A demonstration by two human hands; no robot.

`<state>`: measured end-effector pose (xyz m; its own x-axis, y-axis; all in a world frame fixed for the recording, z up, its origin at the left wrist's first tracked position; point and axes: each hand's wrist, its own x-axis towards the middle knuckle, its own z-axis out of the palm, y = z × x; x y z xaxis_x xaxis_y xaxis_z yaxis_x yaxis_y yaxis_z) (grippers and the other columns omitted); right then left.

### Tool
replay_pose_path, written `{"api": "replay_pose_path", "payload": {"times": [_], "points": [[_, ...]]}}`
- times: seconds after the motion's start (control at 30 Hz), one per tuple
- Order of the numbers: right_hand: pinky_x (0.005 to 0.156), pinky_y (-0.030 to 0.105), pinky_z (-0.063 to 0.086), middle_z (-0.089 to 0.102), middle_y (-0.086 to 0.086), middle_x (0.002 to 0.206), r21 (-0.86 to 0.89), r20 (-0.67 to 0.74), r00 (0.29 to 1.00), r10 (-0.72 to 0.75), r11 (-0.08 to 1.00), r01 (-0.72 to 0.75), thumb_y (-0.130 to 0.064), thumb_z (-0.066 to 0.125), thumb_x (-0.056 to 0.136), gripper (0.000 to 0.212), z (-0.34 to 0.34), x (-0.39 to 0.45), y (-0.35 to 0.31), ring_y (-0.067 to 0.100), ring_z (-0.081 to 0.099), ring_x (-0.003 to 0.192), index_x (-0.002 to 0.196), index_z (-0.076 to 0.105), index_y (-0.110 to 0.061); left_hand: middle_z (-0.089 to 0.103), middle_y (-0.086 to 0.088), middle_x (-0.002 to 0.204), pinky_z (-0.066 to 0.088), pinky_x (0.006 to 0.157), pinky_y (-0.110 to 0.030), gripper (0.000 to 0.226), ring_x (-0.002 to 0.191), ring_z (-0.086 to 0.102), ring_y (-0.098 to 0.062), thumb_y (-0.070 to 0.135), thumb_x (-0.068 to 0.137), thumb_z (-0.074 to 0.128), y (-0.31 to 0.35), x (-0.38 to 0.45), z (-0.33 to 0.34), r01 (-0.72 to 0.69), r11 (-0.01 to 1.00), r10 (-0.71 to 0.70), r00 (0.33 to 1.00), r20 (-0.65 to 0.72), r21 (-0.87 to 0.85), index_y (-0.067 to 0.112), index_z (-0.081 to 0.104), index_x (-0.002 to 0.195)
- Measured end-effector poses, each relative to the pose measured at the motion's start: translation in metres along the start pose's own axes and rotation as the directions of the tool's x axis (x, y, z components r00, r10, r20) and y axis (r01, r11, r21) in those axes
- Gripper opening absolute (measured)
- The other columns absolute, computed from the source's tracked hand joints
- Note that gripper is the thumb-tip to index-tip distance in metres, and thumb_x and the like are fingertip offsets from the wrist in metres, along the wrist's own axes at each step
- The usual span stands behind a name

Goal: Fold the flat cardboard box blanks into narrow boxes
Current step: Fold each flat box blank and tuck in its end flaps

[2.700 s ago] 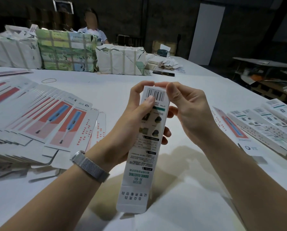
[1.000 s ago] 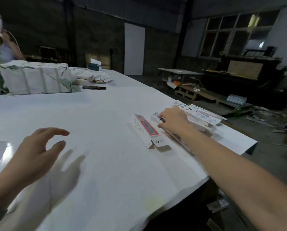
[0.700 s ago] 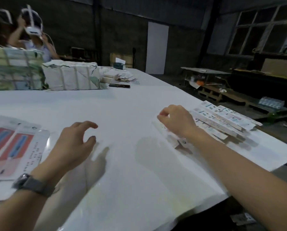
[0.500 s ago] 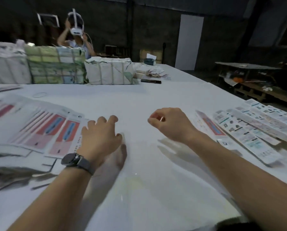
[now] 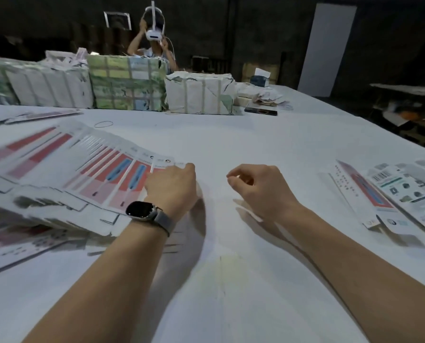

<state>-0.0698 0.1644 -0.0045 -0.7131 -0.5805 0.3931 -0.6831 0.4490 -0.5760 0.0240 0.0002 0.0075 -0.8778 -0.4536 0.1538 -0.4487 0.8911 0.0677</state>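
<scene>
Fanned flat blanks [image 5: 65,169] cover the worktop's [image 5: 231,280] left side. The left hand [image 5: 173,188] rests on the nearest blank's edge, fingers hidden, grip unclear. The right hand [image 5: 261,189] hovers, loosely curled, holding nothing. Folded boxes [image 5: 389,191] lie far right.

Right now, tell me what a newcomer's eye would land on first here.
The fanned spread of flat box blanks with red and blue panels fills the left of the white table, and the left hand, a smartwatch on its wrist, touches its near edge. Folded narrow boxes lie at the right. The right hand hangs loosely curled, holding nothing.
</scene>
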Motion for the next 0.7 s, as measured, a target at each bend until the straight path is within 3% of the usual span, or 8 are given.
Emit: {"api": "replay_pose_path", "payload": {"times": [0.07, 0.2, 0.37, 0.43, 0.5, 0.57, 0.7], "points": [[0.073, 0.026, 0.051, 0.065, -0.027, 0.072, 0.012, 0.002, 1.000, 0.006, 1.000, -0.006, -0.030, 0.064, 0.090, 0.026, 0.000, -0.001, 0.001, 0.000, 0.061, 0.073, 0.071, 0.062, -0.047, 0.048, -0.006, 0.089, 0.047, 0.072, -0.039, 0.028, 0.090, 0.051, -0.034, 0.016, 0.093, 0.057, 0.005, -0.001, -0.001, -0.025, 1.000, 0.025, 1.000, 0.005, -0.005, 0.013, 0.047, 0.120], [0.070, 0.024, 0.049, 0.066, -0.026, 0.071, 0.041, -0.020, 1.000, 0.017, 0.999, -0.016, -0.028, 0.064, 0.090, 0.024, -0.002, 0.002, 0.004, 0.002, 0.061, 0.071, 0.072, 0.064, -0.044, 0.059, -0.008, 0.108, 0.052, 0.077, -0.040, 0.038, 0.096, 0.059, -0.034, 0.022, 0.095, 0.049, 0.010, -0.008, -0.002, -0.065, 0.992, 0.065, 0.998, 0.000, -0.105, 0.022, 0.041, 0.132], [0.066, 0.022, 0.044, 0.066, -0.018, 0.067, 0.111, -0.073, 0.997, 0.028, 0.994, -0.020, -0.025, 0.064, 0.091, 0.014, -0.005, 0.004, 0.005, 0.003, 0.060, 0.067, 0.085, 0.072, -0.035, 0.056, -0.007, 0.094, 0.045, 0.063, -0.038, 0.059, 0.083, 0.056, -0.032, 0.010, 0.093, 0.047, 0.013, -0.008, -0.011, -0.139, 0.967, 0.108, 0.982, -0.153, -0.213, 0.028, 0.027, 0.146], [0.070, 0.026, 0.047, 0.067, -0.009, 0.065, 0.153, -0.129, 0.991, 0.031, 0.988, -0.011, -0.023, 0.064, 0.091, 0.012, -0.010, 0.005, 0.003, 0.006, 0.064, 0.070, 0.092, 0.074, -0.030, 0.065, -0.013, 0.109, 0.048, 0.068, -0.040, 0.071, 0.085, 0.056, -0.030, 0.003, 0.091, 0.050, 0.014, -0.009, -0.020, -0.232, 0.910, 0.124, 0.943, -0.308, -0.345, 0.030, 0.025, 0.150], [0.076, 0.033, 0.052, 0.068, -0.002, 0.070, 0.214, -0.197, 0.980, 0.041, 0.977, 0.002, -0.022, 0.064, 0.092, 0.013, -0.016, 0.006, 0.001, 0.014, 0.066, 0.074, 0.097, 0.072, -0.030, 0.062, -0.010, 0.136, 0.057, 0.079, -0.045, 0.073, 0.098, 0.065, -0.030, -0.001, 0.091, 0.054, 0.017, -0.012, -0.028, -0.384, 0.772, 0.132, 0.876, -0.464, -0.507, 0.029, 0.029, 0.152], [0.076, 0.038, 0.053, 0.067, 0.003, 0.079, 0.330, -0.252, 0.965, 0.068, 0.944, 0.019, -0.023, 0.064, 0.093, 0.015, -0.022, 0.008, -0.002, 0.019, 0.064, 0.075, 0.105, 0.068, -0.032, 0.060, -0.004, 0.139, 0.062, 0.077, -0.037, 0.066, 0.106, 0.069, -0.022, 0.000, 0.094, 0.053, 0.021, -0.015, -0.033, -0.449, 0.565, 0.074, 0.863, -0.499, -0.692, 0.028, 0.034, 0.151], [0.066, 0.025, 0.049, 0.062, 0.001, 0.090, 0.511, -0.241, 0.967, 0.084, 0.858, 0.053, -0.031, 0.068, 0.092, 0.034, -0.032, 0.005, -0.007, 0.017, 0.061, 0.078, 0.122, 0.054, -0.040, 0.071, 0.002, 0.109, 0.061, 0.066, -0.031, 0.065, 0.094, 0.074, -0.017, -0.005, 0.095, 0.048, 0.027, -0.020, -0.034, -0.227, 0.056, 0.073, 0.972, -0.223, -0.972, 0.034, 0.040, 0.145]]}}
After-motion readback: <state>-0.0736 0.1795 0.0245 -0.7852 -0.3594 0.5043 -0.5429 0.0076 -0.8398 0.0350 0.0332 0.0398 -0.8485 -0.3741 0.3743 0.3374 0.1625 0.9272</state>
